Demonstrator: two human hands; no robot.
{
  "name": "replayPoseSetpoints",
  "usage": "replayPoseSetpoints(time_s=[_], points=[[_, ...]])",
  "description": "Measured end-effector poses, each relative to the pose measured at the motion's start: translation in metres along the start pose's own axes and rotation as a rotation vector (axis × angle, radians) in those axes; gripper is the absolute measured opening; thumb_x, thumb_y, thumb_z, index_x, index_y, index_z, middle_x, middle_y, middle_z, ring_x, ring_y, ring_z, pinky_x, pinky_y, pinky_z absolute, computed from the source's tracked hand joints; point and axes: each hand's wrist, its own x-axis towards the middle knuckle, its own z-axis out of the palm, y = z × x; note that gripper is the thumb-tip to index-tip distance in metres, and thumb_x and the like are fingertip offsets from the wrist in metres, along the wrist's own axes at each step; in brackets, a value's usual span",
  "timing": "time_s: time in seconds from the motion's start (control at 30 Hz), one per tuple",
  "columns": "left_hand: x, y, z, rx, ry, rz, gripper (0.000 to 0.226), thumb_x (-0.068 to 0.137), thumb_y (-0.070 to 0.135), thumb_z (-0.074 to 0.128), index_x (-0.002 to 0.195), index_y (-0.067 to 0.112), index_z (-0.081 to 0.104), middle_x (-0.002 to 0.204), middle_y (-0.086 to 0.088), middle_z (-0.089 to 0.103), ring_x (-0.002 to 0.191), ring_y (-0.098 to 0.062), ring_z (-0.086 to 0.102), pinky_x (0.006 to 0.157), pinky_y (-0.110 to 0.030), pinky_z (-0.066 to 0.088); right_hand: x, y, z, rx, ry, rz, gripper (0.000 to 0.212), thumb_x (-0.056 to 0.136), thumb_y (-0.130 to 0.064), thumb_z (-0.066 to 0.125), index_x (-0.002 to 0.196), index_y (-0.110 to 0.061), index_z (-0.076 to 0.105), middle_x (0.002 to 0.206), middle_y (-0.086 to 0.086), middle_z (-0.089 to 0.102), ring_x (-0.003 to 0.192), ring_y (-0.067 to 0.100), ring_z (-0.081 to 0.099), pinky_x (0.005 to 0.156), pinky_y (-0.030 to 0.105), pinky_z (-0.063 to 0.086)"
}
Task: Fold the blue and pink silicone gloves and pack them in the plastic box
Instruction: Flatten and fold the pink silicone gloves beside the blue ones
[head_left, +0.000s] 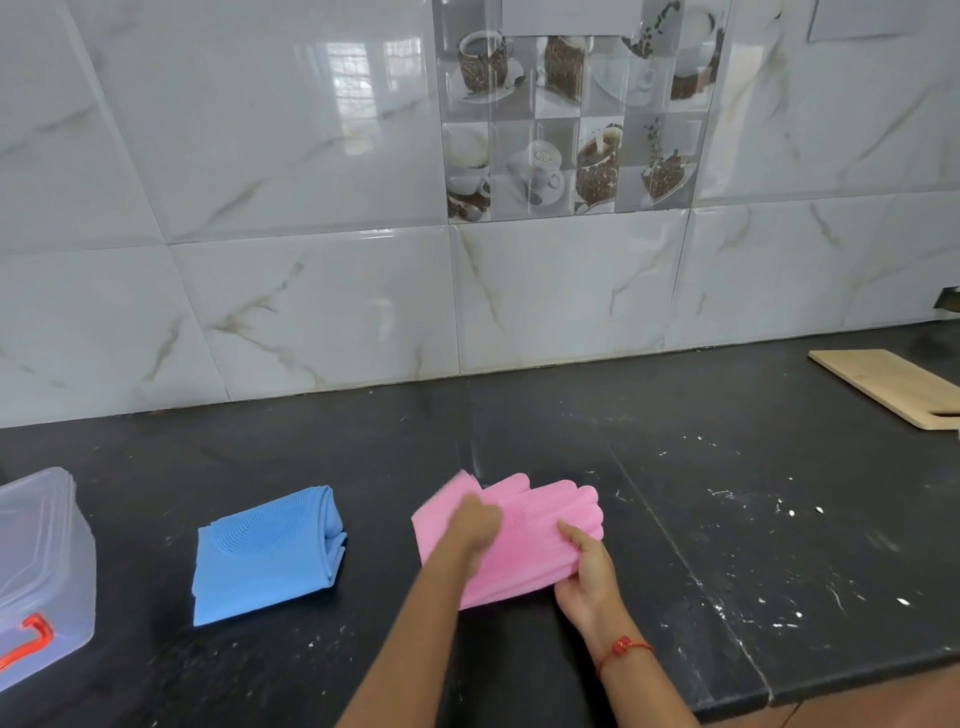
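Note:
The pink silicone gloves (535, 525) lie on the black counter in front of me, fingers pointing to the back right. My left hand (475, 527) is blurred and grips the pink cuff end, which is lifted and folded over. My right hand (587, 577) holds the gloves' near right edge between thumb and fingers. The blue gloves (265, 556) lie folded into a flat packet to the left, apart from both hands. The clear plastic box (47, 561) with a red latch stands at the far left edge, its lid on.
The black stone counter (727, 519) has white specks and a seam on the right; its front edge runs near my right forearm. A wooden cutting board (883, 384) lies at the back right. A tiled wall rises behind the counter.

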Motion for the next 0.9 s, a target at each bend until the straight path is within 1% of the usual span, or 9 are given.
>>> replayPoseSetpoints(time_s=[0.1,0.27,0.4,0.5,0.57,0.63,0.7,0.83,0.9], points=[[-0.001,-0.022,0.035,0.579,-0.095,-0.042,0.067,0.100,0.037,0.025,0.149,0.002,-0.005,0.159,-0.009,-0.009,0.148,-0.022,-0.004,0.116,-0.051,0.005,0.000,0.002,-0.002,-0.004,0.003,-0.023,0.043,0.087,0.002,0.051,0.130,0.000,0.049,0.109,0.019,0.064,0.087,0.027,0.063,0.074,0.036,0.055],[0.006,-0.030,0.035,0.646,-0.106,-0.017,0.065,0.100,0.042,0.016,0.150,0.007,-0.008,0.158,-0.005,-0.017,0.147,-0.018,-0.013,0.115,-0.054,-0.007,-0.004,0.001,0.003,-0.064,0.005,-0.097,0.036,0.088,0.004,0.051,0.122,-0.007,0.051,0.094,0.011,0.065,0.082,0.024,0.062,0.068,0.035,0.052],[0.006,-0.036,0.020,0.353,-0.150,0.027,0.063,0.098,0.049,0.015,0.151,0.016,0.008,0.160,0.004,0.001,0.148,-0.015,0.000,0.118,-0.048,-0.007,-0.010,0.002,0.014,-0.221,0.006,-0.191,0.036,0.087,0.003,0.052,0.120,-0.012,0.052,0.100,0.008,0.064,0.087,0.023,0.061,0.070,0.031,0.051],[0.005,-0.043,-0.001,-0.195,-0.187,-0.108,0.069,0.093,0.059,0.022,0.136,0.011,0.047,0.133,-0.002,0.055,0.124,-0.020,0.050,0.106,-0.040,0.038,-0.015,0.004,0.031,-0.447,-0.068,-0.317,0.034,0.086,0.004,0.053,0.114,-0.016,0.056,0.103,0.005,0.063,0.093,0.022,0.060,0.072,0.022,0.052],[0.006,-0.040,-0.019,-0.434,-0.163,-0.146,0.073,0.095,0.057,0.019,0.125,0.001,0.056,0.118,-0.011,0.062,0.111,-0.022,0.056,0.087,-0.029,0.046,-0.026,0.011,0.046,-0.693,-0.217,-0.445,0.034,0.084,-0.001,0.056,0.098,-0.031,0.059,0.101,-0.002,0.064,0.101,0.021,0.061,0.073,0.015,0.050],[0.008,-0.042,-0.034,-0.658,-0.117,-0.128,0.080,0.095,0.057,0.013,0.126,-0.004,0.054,0.122,-0.021,0.061,0.118,-0.029,0.054,0.093,-0.031,0.043,-0.036,0.024,0.055,-0.981,-0.415,-0.563,0.034,0.080,-0.013,0.052,0.086,-0.045,0.059,0.102,-0.013,0.063,0.117,0.018,0.055,0.083,0.010,0.046],[0.008,-0.050,-0.045,-0.877,-0.162,-0.172,0.082,0.093,0.062,0.012,0.121,-0.002,0.056,0.104,-0.021,0.069,0.104,-0.031,0.060,0.082,-0.036,0.050,-0.038,0.041,0.053,-1.308,-0.579,-0.742,0.036,0.079,-0.020,0.039,0.100,-0.037,0.064,0.122,-0.009,0.060,0.130,0.018,0.043,0.103,0.020,0.039],[-0.001,-0.065,-0.053,-0.872,-0.073,-0.233,0.071,0.093,0.059,0.025,0.096,0.000,0.063,0.069,-0.015,0.073,0.064,-0.028,0.070,0.049,-0.030,0.056,-0.028,0.059,0.037,-1.914,-0.662,-0.882,0.053,0.069,-0.021,0.039,0.121,-0.020,0.051,0.129,0.010,0.059,0.118,0.031,0.058,0.101,0.045,0.043],[-0.004,-0.063,-0.048,-0.765,0.089,-0.237,0.051,0.094,0.044,0.045,0.102,-0.002,0.064,0.079,-0.017,0.072,0.067,-0.030,0.069,0.059,-0.033,0.058,-0.028,0.060,0.036,-2.030,-0.656,-0.959,0.051,0.062,-0.024,0.044,0.113,-0.027,0.049,0.118,0.002,0.067,0.105,0.023,0.067,0.087,0.038,0.053]])
